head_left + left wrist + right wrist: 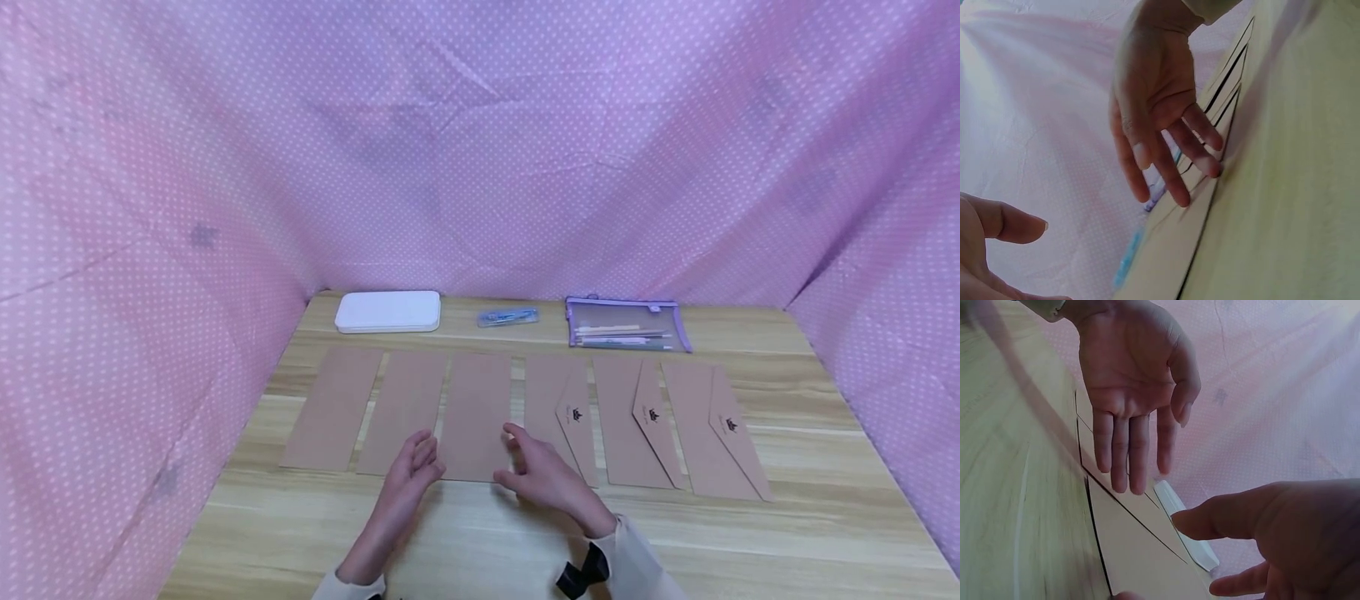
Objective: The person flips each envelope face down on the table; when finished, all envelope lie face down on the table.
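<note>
Brown paper envelopes lie in a row across the wooden table. In the head view my left hand (408,473) is at the lower edge between the second envelope (405,400) and the third envelope (477,408), fingers relaxed, holding nothing. My right hand (546,473) is over the lower right corner of that third envelope and the lower part of the fourth envelope (547,392), fingers spread and slightly bent, nothing between them. Both palms face each other in the wrist views. The three envelopes on the right show pointed flaps with a black crown print; the left ones look plain.
Behind the row stand a white case (387,311), a small blue packet (507,317) and a purple mesh zip pouch (628,325) with several pens inside. A pink dotted cloth (480,167) hangs around the back and sides of the table. A black bow (583,572) sits at the right cuff.
</note>
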### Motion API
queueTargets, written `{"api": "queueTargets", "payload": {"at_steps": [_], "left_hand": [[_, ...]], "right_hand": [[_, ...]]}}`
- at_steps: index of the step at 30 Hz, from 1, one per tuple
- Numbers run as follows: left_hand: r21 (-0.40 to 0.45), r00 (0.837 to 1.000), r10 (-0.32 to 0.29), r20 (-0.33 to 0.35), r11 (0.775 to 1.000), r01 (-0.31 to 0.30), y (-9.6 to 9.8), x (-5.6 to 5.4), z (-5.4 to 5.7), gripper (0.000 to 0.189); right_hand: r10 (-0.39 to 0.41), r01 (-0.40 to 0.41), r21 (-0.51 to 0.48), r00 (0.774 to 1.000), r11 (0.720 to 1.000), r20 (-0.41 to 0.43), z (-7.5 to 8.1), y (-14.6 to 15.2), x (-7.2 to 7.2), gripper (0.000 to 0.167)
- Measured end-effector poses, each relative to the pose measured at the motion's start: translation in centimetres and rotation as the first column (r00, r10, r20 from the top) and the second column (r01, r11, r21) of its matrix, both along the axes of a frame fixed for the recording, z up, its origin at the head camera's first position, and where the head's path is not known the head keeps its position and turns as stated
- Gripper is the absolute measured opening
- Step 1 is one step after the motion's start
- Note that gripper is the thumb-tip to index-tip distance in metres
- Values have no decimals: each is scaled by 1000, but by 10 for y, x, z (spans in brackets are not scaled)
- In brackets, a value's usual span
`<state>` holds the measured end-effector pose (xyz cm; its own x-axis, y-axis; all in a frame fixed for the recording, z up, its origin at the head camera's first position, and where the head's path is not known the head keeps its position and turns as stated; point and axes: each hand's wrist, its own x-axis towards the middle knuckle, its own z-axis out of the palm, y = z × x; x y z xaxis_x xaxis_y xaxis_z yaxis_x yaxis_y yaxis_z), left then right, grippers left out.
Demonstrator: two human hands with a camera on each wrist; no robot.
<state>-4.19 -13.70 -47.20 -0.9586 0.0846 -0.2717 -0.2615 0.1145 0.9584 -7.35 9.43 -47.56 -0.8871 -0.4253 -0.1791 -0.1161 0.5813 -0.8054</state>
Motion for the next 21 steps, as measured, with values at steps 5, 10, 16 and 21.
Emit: {"api": "queueTargets", "payload": {"at_steps": [5,10,16,21], "left_hand": [[7,996,12,-84,1000,-12,4,-6,6,59],[69,989,15,-145,998,-5,15,-17,7,53],[142,972,-30,-235,988,65,35,-25,0,51],[184,970,-56,-238,978,102,50,-29,-5,50]], "right_hand": [[11,-8,-105,1000,994,28,3,12,-1,69],[6,-14,-174,999,985,-48,4,30,-6,63],[-79,55,-201,990,978,-114,3,55,-11,55],[-143,115,-190,980,975,-140,0,75,-14,53]]}}
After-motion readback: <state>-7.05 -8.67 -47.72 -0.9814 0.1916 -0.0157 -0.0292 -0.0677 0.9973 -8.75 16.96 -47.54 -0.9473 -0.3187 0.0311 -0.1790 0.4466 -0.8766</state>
